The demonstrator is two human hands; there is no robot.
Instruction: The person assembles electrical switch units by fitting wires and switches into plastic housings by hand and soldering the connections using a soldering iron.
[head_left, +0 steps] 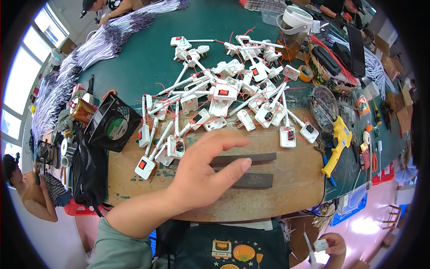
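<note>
My left hand (197, 177) reaches over the worn wooden board (295, 197), fingers apart and thumb out, with nothing in it. Beside and partly under it lie two dark flat strips, the far strip (260, 157) and the near strip (255, 180). Low at the right, off the table, my right hand (337, 244) pinches a small white plastic housing (320, 245). A white cable (309, 246) hangs next to that housing. Beyond my left hand spreads a pile of white housings (222, 92) with red rocker switches, short white tubes and thin red wires.
A black fan (116, 125) and a red-gold can (81, 110) stand at the left. On the right are a yellow-handled soldering gun (339, 141), a round dish (323, 105), a tape roll (306, 73) and a white-topped jug (295, 20). Bundled white cables (96, 49) line the far left. Other people sit around.
</note>
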